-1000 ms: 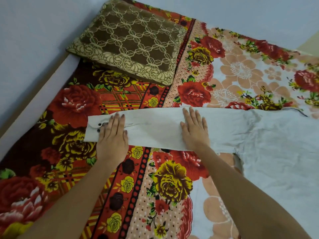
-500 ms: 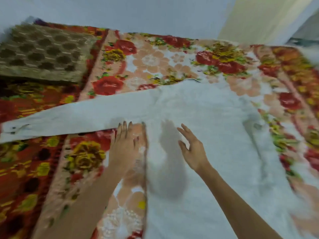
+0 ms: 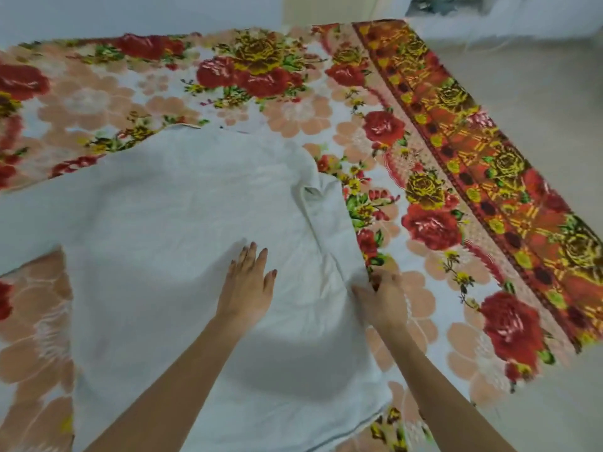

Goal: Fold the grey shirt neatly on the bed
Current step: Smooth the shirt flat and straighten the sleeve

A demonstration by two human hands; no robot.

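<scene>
The pale grey shirt (image 3: 163, 243) lies spread flat on the flowered bedspread (image 3: 434, 197), its body filling the middle of the view. One sleeve runs off to the left edge. The other sleeve is folded in along the shirt's right side, rumpled near the shoulder. My left hand (image 3: 246, 283) rests flat on the shirt's body with straight fingers. Fingers of my right hand (image 3: 381, 295) curl round and pinch the shirt's right edge, where the folded sleeve ends.
The bedspread's red and yellow border (image 3: 483, 151) marks the bed's right edge, with pale floor (image 3: 538, 86) beyond it. A light wall (image 3: 146, 11) runs along the far side of the bed.
My view has swung right, away from the pillow and the left sleeve. Both hands left the left sleeve and moved across the shirt; the right hand now pinches the right edge.
</scene>
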